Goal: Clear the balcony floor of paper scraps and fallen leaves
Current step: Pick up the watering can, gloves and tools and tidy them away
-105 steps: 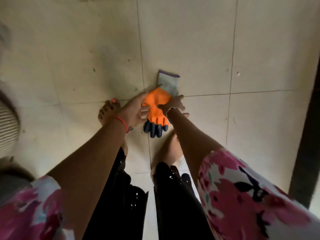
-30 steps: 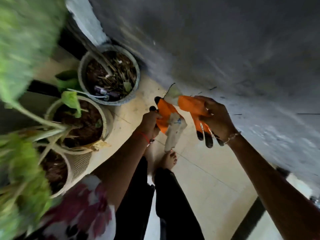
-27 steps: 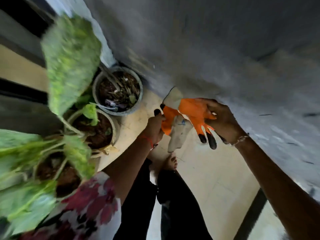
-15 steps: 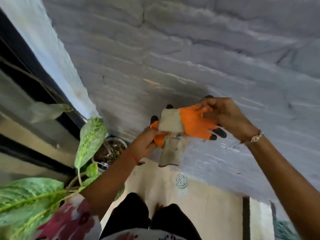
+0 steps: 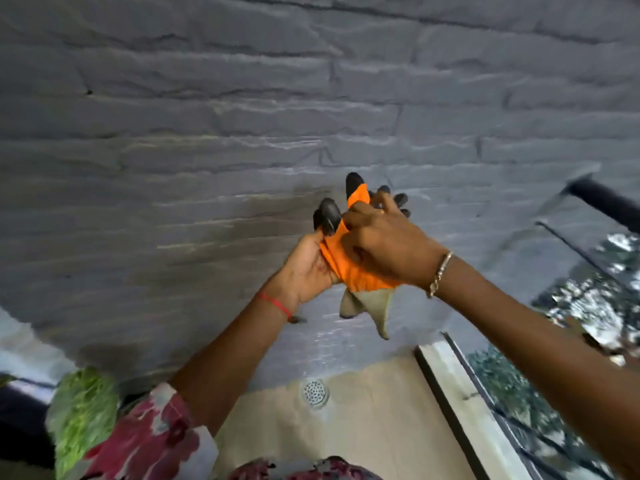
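- Grey brick wall (image 5: pixel 207 98), dark-stained at centre.
- Beige floor (image 5: pixel 363 431) below, round metal drain (image 5: pixel 314 393) at its far edge.
- Black railing (image 5: pixel 609 202) along its right edge.

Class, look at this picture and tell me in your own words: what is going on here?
A person facing a grey brick wall holds a pair of orange gloves with black tips. The left hand grips them from below, the right hand curls over the top, and the grey cuffs hang down. Neither glove is on yet.

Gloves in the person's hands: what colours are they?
The gloves are orange with black fingertips and pale beige cuffs; the head view shows this.
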A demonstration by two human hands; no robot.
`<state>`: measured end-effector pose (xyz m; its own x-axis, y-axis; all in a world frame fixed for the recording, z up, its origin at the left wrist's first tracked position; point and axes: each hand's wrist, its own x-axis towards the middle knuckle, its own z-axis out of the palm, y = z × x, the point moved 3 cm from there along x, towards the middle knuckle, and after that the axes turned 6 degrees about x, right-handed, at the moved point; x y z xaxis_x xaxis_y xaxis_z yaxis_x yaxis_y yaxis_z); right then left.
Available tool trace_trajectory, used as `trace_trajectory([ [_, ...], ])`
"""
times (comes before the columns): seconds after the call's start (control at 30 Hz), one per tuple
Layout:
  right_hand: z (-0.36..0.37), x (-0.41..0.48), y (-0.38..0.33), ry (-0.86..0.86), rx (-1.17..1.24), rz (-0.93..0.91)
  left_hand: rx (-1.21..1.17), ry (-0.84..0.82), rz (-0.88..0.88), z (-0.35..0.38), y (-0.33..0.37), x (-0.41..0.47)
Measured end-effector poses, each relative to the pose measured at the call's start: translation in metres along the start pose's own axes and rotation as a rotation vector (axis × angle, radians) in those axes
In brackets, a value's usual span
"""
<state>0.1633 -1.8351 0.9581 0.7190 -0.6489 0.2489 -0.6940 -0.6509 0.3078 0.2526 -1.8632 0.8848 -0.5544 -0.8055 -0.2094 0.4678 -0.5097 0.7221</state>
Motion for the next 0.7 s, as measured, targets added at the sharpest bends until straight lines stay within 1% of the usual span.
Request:
trace_trajectory([
  [0.1, -0.019, -0.044, 0.003, 0.115, -0.055, 0.148, -0.058, -0.189, -0.054, 0.034, -0.015, -0.004],
  [0.2, -0.041, -0.098, -0.008, 0.085, -0.147, 0.286, -0.028, -0.477, -0.141, 0.077, -0.048, -0.017],
  [0.27, -0.048, -0.135, -0.021, 0.076, -0.166, 0.414, -0.043, -0.628, -0.141, 0.104, -0.075, -0.028],
  [0.3, -0.054, -0.159, -0.027, 0.076, -0.166, 0.521, -0.043, -0.696, -0.156, 0.117, -0.094, -0.031],
  [0.33, -0.059, -0.18, -0.033, 0.111, -0.147, 0.637, -0.062, -0.765, -0.187, 0.128, -0.111, -0.035],
  [0.37, -0.065, -0.206, -0.039, 0.174, -0.106, 0.779, -0.026, -0.802, -0.222, 0.141, -0.131, -0.042],
  [0.43, -0.074, -0.251, -0.049, 0.352, -0.014, 1.037, 0.142, -0.768, -0.246, 0.158, -0.164, -0.049],
  [0.5, -0.08, -0.298, -0.062, 0.523, 0.133, 1.282, 0.276, -0.611, -0.247, 0.171, -0.193, -0.053],
  [0.57, -0.091, -0.356, -0.086, 0.755, 0.277, 1.529, 0.318, -0.513, -0.28, 0.196, -0.23, -0.061],
  [0.63, -0.091, -0.414, -0.111, 0.939, 0.449, 1.737, 0.368, -0.472, -0.29, 0.226, -0.268, -0.067],
  [0.67, -0.088, -0.439, -0.122, 0.998, 0.565, 1.81, 0.371, -0.474, -0.301, 0.242, -0.286, -0.069],
  [0.7, -0.086, -0.471, -0.135, 1.02, 0.669, 1.884, 0.373, -0.466, -0.33, 0.264, -0.31, -0.074],
])
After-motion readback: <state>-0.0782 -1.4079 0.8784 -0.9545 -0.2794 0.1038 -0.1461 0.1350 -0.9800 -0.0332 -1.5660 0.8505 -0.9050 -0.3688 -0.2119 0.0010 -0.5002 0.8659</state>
